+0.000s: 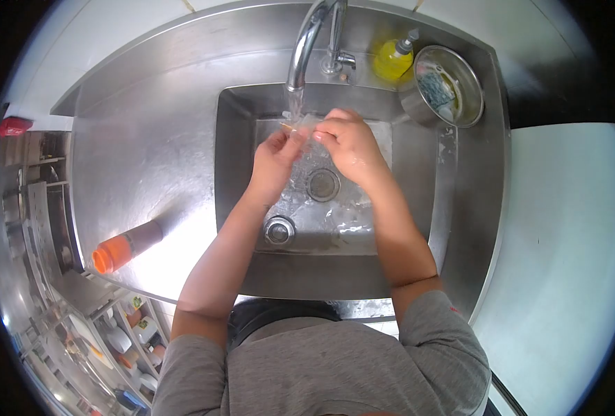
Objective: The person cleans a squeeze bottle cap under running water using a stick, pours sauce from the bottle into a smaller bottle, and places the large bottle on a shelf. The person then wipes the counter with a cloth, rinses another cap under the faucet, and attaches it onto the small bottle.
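Head view: your left hand (279, 154) and right hand (345, 142) pinch a small translucent item (307, 127) between them, under the water running from the faucet (307, 52), above the sink (349, 208); your dish soap bottle (393, 61) stands beside a metal bowl (449, 87).
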